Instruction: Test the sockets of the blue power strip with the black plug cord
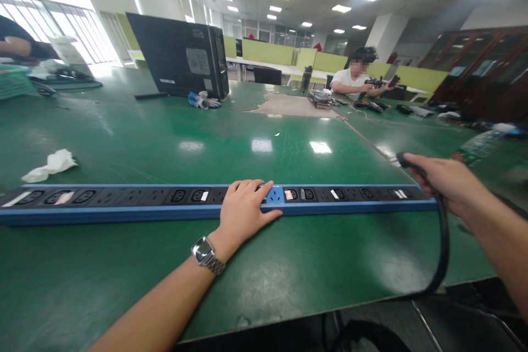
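Note:
A long blue-edged power strip (140,213) with a row of black sockets lies across the green table. My left hand (243,203) grips it near the middle, fingers over the top and thumb along the near side, just left of one blue socket (275,195). On that wrist is a metal-banded watch. Off to the right, my right hand (449,181) is closed around a thick black power cord (443,247), its plug end pointing left above the strip's right end. The cord hangs in a loop toward the table's front edge.
A crumpled white tissue (53,165) lies at the left. Further back stand a black computer case (177,55) and grey-blue gloves (204,100). A plastic bottle (480,146) lies beyond my right hand. A person (355,77) sits across the table; another person's arm shows far left.

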`<state>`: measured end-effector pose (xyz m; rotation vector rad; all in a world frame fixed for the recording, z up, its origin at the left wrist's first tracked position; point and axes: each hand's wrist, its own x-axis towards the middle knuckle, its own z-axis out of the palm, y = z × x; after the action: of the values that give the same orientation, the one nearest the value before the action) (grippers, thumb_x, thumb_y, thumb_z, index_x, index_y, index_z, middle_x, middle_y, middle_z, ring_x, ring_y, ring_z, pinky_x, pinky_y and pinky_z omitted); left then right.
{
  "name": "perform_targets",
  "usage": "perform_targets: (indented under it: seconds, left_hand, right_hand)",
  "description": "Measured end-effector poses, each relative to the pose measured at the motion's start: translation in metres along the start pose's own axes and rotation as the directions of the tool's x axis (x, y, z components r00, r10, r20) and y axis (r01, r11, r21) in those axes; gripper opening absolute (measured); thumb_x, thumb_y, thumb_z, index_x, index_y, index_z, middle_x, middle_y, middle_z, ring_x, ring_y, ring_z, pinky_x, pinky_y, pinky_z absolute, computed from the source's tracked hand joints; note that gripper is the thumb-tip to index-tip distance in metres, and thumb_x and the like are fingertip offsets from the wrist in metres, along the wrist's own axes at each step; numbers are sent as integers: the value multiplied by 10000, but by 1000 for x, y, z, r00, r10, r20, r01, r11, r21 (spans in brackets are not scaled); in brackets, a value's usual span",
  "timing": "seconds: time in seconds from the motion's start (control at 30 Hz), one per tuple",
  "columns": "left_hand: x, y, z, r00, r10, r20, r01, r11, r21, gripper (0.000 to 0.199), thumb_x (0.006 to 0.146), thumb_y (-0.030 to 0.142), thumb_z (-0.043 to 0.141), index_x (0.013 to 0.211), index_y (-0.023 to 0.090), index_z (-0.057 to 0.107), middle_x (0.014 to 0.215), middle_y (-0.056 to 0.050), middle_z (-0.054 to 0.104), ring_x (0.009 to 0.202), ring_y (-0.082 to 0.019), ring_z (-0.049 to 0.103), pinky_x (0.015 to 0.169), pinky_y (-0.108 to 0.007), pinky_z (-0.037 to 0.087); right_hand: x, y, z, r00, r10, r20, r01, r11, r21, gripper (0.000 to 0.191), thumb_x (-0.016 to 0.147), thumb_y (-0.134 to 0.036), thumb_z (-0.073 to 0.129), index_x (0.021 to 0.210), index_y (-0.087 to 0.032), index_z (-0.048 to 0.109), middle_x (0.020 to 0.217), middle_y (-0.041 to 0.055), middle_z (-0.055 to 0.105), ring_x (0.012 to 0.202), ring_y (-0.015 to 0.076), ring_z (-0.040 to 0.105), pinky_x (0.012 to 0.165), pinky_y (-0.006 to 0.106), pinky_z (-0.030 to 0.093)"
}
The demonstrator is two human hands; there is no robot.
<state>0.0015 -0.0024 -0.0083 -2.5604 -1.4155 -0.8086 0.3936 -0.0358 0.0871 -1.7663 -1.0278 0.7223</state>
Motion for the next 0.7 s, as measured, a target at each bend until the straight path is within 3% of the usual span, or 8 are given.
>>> perform_targets:
  seconds: [0.03,0.07,0.17,0.27,0.33,0.43,0.57,0.7]
  left_hand:
    - [0,1,0,1000,4,-15,-4,1000,-21,691,750,534,733,1339,235,531,1221,-107,649,1110,-312,582,986,-483,419]
    - [-1,3,-1,999,17,-39,-19,998,-58,752,758,523,732,1397,235,461,1251,-113,628,1125,-308,577,984,-472,428]
    - [-3,10,-4,981,139,-136,-165,965,-205,835,807,509,695,1483,209,305,1357,-150,541,1212,-284,533,999,-427,449]
    - [-5,10,-12,938,276,-208,-326,908,-264,525,912,421,579,1380,214,461,1303,-137,575,1175,-250,557,985,-392,467]
    - [-8,-2,-21,934,246,-258,-314,911,-269,293,954,337,501,1208,233,603,1178,-102,635,1067,-223,605,928,-369,493]
    - [-15,-33,-39,944,-10,-329,-73,968,-240,256,953,318,484,1145,236,633,1195,-96,601,1044,-219,604,905,-367,502]
    - [-32,-73,-57,900,-344,-269,296,933,-204,446,861,478,596,1229,233,532,937,-39,649,822,-214,637,782,-354,532]
    - [-40,-83,-57,925,-354,-137,314,917,-248,343,844,548,583,998,244,625,873,-6,702,739,-187,653,731,-299,527]
  right_hand:
    - [-9,-12,11,997,-1,-81,-4,998,-62,350,783,-507,704,623,-212,604,426,-14,489,328,78,404,319,218,281]
    - [-20,-24,27,999,-12,-35,6,990,-142,339,787,-496,702,640,-204,616,435,-14,497,334,77,407,320,213,282]
    - [-65,-48,93,948,-40,316,131,953,-274,435,776,-503,701,529,-187,533,413,-15,503,327,76,412,326,207,304]
    - [-108,-61,150,764,-110,635,221,971,-97,355,796,-448,677,602,-171,570,508,-4,587,381,88,508,364,188,368]
    - [-127,-64,168,675,-218,705,244,968,65,255,795,-416,681,758,-168,639,621,0,639,458,103,578,406,185,422]
    - [-135,-53,167,738,-330,589,266,944,196,222,818,-395,650,829,-173,649,643,-9,626,509,104,590,459,189,454]
    - [-122,-6,157,845,-216,489,178,976,122,297,824,-423,626,663,-179,576,545,-17,579,439,99,534,412,191,385]
    - [-108,43,159,917,-127,378,84,988,129,344,803,-463,643,622,-189,541,487,-30,537,389,97,477,393,203,336]
